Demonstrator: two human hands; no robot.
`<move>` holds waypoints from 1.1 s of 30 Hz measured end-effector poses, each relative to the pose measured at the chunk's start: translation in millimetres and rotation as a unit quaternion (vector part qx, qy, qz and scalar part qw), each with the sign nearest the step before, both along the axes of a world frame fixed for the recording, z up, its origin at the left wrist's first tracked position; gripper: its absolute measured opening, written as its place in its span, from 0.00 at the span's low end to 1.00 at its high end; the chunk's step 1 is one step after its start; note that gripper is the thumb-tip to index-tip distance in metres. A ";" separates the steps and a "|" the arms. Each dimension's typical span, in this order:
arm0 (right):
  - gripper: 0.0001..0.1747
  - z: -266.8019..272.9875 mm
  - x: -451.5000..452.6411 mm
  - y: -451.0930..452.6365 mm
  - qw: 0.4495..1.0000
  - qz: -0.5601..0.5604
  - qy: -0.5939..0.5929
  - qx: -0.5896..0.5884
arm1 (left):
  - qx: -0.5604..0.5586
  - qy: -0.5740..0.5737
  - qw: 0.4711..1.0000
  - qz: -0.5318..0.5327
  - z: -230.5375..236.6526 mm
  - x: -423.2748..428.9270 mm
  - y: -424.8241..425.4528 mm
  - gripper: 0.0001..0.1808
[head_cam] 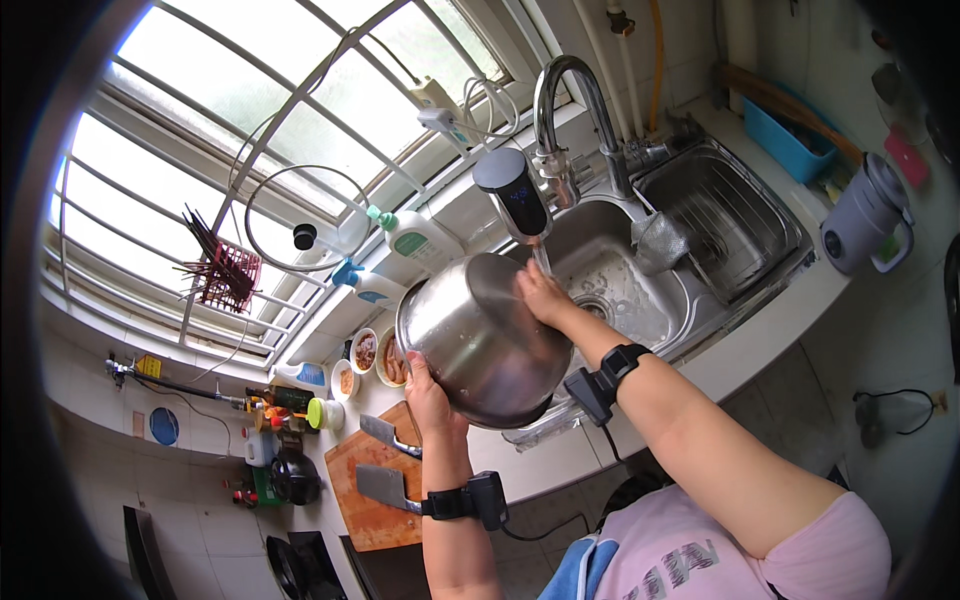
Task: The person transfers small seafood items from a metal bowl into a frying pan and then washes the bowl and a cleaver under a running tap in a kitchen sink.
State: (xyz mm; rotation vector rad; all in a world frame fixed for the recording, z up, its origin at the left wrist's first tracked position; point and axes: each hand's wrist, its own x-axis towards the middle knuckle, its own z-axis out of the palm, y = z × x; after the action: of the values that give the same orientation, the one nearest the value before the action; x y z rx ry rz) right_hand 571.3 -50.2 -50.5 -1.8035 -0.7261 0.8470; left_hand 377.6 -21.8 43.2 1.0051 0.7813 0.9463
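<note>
A large stainless steel bowl (480,352) is tilted on its side over the near edge of the sink (660,300), its wet outer surface facing me and its inside hidden. My left hand (431,394) grips its rim at the left. Against the outside of the bowl, near the tap, my right hand (541,294) lies with fingers extended, slightly blurred. A thin stream of water (541,257) falls beside those fingers from a tap unit with a digital display (519,201). Above that unit arches a chrome gooseneck tap (574,64).
Left of the bowl, two cleavers (380,484) lie on a wooden cutting board (352,517). Small bowls of food (365,351) and pump bottles (420,236) line the window side. A metal mesh cloth (660,240) hangs over the sink divider. A lidded jug (866,217) stands right.
</note>
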 end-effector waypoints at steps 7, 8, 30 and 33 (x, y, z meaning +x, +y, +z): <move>0.35 -24.5 -32.2 -30.1 0.988 -0.081 -0.010 0.130 | 0.009 0.032 0.999 -0.020 2.4 14.4 -10.6 0.21; 0.33 -13.2 -28.0 -24.6 0.983 -0.084 -0.024 0.164 | 0.013 0.055 0.998 -0.033 -0.9 17.6 -13.0 0.21; 0.30 -33.4 69.6 -36.7 0.986 -0.035 -0.148 0.071 | 0.147 0.298 0.938 -0.104 -50.2 97.4 -9.2 0.31; 0.31 -24.0 81.1 -37.3 0.971 -0.006 -0.230 0.059 | 0.129 0.307 0.937 -0.103 -55.1 116.4 -11.5 0.32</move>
State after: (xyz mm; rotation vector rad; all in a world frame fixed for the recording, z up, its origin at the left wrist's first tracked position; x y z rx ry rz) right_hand 652.4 -87.5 -74.5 -1.9129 -1.0348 0.3642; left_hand 494.0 -33.3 -11.9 1.6198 1.0568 0.5542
